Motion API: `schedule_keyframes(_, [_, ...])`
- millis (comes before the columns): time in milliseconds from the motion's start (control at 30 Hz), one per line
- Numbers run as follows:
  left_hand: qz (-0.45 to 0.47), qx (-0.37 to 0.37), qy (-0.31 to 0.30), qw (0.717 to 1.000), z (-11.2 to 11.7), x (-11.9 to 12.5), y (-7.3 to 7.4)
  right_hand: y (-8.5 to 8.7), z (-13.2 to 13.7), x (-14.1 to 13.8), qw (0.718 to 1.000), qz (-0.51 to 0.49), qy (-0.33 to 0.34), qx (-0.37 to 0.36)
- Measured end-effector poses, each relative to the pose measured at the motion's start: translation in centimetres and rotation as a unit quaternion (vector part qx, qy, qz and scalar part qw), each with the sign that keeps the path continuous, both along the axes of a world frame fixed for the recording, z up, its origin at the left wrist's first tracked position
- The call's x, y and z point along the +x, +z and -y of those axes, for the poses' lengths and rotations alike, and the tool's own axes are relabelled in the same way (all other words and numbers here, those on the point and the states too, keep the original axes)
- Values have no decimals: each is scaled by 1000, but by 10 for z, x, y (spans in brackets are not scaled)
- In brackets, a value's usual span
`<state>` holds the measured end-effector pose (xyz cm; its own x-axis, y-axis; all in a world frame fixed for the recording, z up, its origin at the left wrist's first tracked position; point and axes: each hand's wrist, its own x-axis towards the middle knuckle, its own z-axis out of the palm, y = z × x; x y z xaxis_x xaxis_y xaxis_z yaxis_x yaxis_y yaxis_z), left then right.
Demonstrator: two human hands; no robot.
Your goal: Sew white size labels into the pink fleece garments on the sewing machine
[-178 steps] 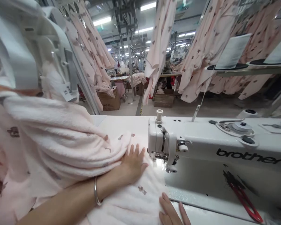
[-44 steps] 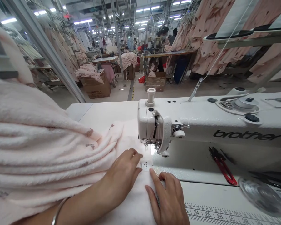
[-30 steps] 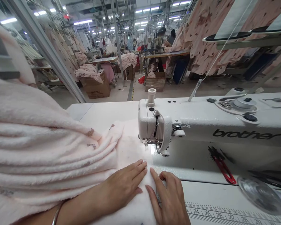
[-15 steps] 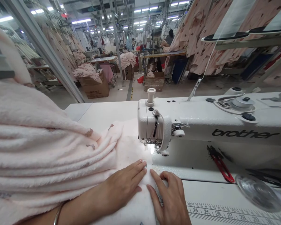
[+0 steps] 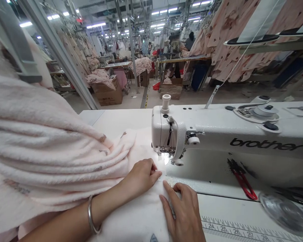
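Pale pink fleece fabric (image 5: 65,158) with small brown motifs lies bunched at the left and runs flat under the needle area of a white sewing machine (image 5: 166,131). Just in front of the presser foot, my left hand (image 5: 142,174) is closed, thumb and fingers pinching the fabric near its right edge. A metal bangle (image 5: 90,213) circles that wrist. My right hand (image 5: 183,208) rests along the fabric's right edge, fingers bent and apart, index fingertip on the cloth. Part of what lies beneath its palm is hidden.
Red-handled thread snips (image 5: 244,183) and a clear round dish (image 5: 280,211) lie at the right, under the machine arm. A printed ruler (image 5: 229,230) runs along the front. Beyond the table stand cardboard boxes (image 5: 108,95), hanging garments and a person at another machine.
My left hand has gone from lying flat with stretched fingers to a curled pinch, slightly nearer the needle. My right hand stays nearly in place. The view has shifted a little.
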<state>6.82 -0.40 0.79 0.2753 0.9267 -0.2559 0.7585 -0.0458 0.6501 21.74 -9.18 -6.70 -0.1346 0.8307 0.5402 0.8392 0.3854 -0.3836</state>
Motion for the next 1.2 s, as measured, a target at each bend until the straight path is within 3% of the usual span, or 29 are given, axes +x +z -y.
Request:
schedule_keyframes(400, [80,-46,34,995,-4,-4,-16,10,2,-4,999,-13,-32,-11])
schedule_keyframes(1200, [58,-29,35,997,-3,-3,-16,6,2,-3,999,11,-12,-30])
